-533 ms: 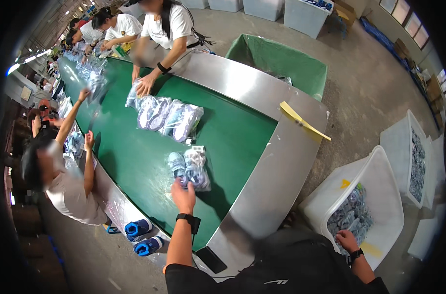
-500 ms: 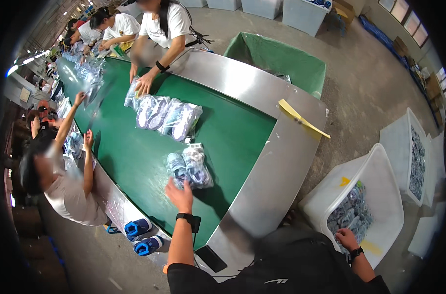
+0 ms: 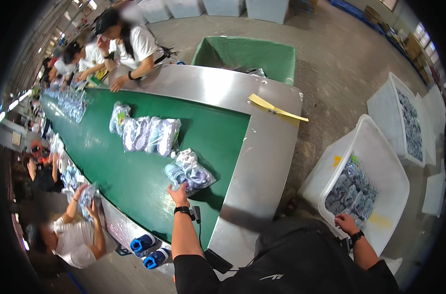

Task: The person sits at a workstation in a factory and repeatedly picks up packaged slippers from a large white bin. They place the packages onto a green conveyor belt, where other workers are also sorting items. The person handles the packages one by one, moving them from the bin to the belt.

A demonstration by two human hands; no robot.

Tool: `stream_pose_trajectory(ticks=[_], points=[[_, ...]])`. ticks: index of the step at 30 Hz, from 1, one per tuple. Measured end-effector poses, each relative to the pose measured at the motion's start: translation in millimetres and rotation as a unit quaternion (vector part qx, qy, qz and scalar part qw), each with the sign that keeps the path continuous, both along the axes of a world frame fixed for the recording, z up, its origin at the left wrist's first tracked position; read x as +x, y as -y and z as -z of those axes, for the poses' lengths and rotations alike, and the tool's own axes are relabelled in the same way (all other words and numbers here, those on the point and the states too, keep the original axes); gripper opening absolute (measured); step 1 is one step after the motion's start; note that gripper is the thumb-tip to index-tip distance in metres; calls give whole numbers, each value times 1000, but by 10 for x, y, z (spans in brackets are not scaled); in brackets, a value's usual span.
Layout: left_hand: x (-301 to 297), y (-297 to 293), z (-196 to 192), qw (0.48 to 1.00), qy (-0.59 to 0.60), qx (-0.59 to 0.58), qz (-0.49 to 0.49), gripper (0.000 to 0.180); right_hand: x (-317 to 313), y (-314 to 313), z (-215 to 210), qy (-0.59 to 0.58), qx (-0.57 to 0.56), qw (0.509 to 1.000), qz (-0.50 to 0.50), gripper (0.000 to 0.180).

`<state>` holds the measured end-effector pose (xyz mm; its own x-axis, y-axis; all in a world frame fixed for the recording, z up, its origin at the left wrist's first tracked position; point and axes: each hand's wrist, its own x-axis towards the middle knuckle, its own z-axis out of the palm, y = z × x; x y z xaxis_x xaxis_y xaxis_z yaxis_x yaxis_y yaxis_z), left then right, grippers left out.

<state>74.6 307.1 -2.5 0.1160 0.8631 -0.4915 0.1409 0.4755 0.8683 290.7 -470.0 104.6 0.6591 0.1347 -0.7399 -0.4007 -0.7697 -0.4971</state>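
My left hand reaches over the green conveyor belt and grips the near edge of a pile of bagged blue shoes. A black watch sits on that wrist. My right hand hangs low at my right side, resting on the rim of a white bin that holds several bagged shoes; its fingers look curled, with nothing clearly in them. A row of bagged shoes lies further up the belt.
A steel frame surrounds the belt's end, with a yellow strip on it. A green bin stands beyond. More white bins stand right. Other people work on both sides of the belt. Blue shoes lie on the floor.
My left hand has closed on the pile of bagged shoes at the belt's near end. My right hand stays at the white bin.
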Motion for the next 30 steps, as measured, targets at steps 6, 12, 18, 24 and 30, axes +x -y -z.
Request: stream_pose_trajectory(ticks=[6, 12, 18, 24, 30], points=[[474, 411, -84, 952, 160, -261, -12, 43, -253, 207, 214, -1, 6, 999, 37, 31], [954, 1198, -873, 929, 174, -313, 93, 40, -173, 202, 153, 57, 46, 996, 58, 26], [1440, 2476, -1825, 857, 154, -349, 346, 50, 246, -477, -317, 231, 176, 956, -39, 33], [1915, 3779, -2114, 750, 141, -366, 533, 56, 489, -943, -806, 35, 367, 927, -62, 65], [2255, 4690, -2161, 740, 150, -329, 568, 57, 413, -425, -763, -126, 361, 910, 160, 94]])
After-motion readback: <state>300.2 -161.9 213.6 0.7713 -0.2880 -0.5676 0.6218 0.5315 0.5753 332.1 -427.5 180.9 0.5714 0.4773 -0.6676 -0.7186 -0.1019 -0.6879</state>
